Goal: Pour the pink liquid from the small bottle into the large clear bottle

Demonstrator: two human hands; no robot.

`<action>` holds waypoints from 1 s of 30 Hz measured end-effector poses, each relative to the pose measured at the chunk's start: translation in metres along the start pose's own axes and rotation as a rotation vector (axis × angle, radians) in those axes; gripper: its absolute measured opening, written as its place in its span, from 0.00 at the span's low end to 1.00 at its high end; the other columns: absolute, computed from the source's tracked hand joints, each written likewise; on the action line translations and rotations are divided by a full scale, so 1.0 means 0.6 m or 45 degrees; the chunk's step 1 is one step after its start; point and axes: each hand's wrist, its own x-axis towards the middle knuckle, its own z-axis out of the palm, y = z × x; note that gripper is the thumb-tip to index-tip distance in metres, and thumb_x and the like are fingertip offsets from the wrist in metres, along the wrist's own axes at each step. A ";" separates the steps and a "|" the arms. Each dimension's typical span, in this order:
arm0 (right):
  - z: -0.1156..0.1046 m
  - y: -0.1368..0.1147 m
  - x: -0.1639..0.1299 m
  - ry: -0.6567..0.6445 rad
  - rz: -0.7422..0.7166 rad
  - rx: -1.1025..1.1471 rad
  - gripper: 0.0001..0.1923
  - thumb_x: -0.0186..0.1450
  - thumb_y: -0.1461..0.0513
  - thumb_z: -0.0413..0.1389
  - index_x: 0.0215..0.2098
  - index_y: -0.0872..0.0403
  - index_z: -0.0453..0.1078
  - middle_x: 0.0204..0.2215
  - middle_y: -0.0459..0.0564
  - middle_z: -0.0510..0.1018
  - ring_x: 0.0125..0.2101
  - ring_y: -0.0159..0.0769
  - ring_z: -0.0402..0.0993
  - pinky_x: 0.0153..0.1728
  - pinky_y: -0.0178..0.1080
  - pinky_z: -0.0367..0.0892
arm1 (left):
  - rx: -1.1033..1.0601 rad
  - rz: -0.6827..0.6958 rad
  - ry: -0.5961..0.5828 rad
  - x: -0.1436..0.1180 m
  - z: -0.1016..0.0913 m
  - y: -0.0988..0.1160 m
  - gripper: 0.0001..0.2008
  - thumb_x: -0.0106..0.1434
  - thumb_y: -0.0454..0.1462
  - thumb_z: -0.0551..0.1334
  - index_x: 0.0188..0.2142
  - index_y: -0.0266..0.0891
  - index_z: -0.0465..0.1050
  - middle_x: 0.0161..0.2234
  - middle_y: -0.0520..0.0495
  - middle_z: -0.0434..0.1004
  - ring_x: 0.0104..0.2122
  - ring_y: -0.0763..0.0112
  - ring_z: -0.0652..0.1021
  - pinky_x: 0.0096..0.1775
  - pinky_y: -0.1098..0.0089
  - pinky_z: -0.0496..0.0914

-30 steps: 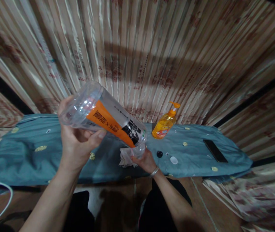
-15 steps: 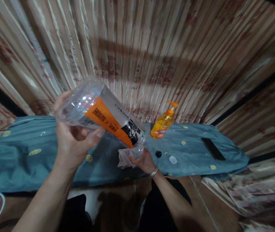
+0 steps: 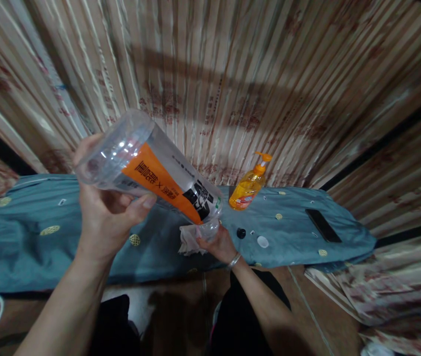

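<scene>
The person holds a big clear bottle [image 3: 151,170] tilted, base up at 10 o'clock, mouth down at 4 o'clock. The left hand [image 3: 106,217] is wrapped firm around its wide base. The right hand [image 3: 216,242] presses a white cloth [image 3: 190,240] at the mouth end, fingers closed on it. The bottle looks empty, and its black cap [image 3: 240,232] lies off on the blue cloth [image 3: 28,242]. I judge the wiping is midway. At 2 o'clock 1 orange pump bottle [image 3: 246,190] stands about half full.

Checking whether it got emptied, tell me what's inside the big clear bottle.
The clear bottle, tilted neck-down in the left hand, looks empty. The orange label hides its middle; the right hand and white cloth cover its mouth.
</scene>
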 end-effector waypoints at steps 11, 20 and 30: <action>-0.007 -0.006 -0.003 -0.032 -0.001 0.020 0.27 0.57 0.60 0.65 0.55 0.50 0.68 0.49 0.52 0.82 0.48 0.49 0.80 0.52 0.52 0.75 | 0.046 0.089 -0.071 0.005 -0.001 -0.011 0.44 0.33 0.50 0.81 0.51 0.50 0.72 0.52 0.46 0.71 0.52 0.54 0.74 0.41 0.60 0.79; -0.003 -0.007 -0.003 0.006 0.004 -0.042 0.31 0.55 0.59 0.66 0.56 0.52 0.67 0.47 0.54 0.82 0.47 0.51 0.81 0.49 0.52 0.77 | 0.027 0.072 -0.066 0.005 0.009 0.006 0.37 0.35 0.46 0.81 0.47 0.47 0.74 0.48 0.45 0.74 0.49 0.58 0.76 0.42 0.64 0.79; 0.000 -0.008 -0.002 0.011 0.000 -0.059 0.26 0.56 0.58 0.64 0.52 0.51 0.68 0.43 0.53 0.83 0.42 0.49 0.82 0.45 0.49 0.78 | 0.059 0.055 -0.088 0.010 0.017 0.018 0.40 0.38 0.45 0.81 0.51 0.49 0.69 0.55 0.45 0.69 0.55 0.54 0.73 0.41 0.63 0.80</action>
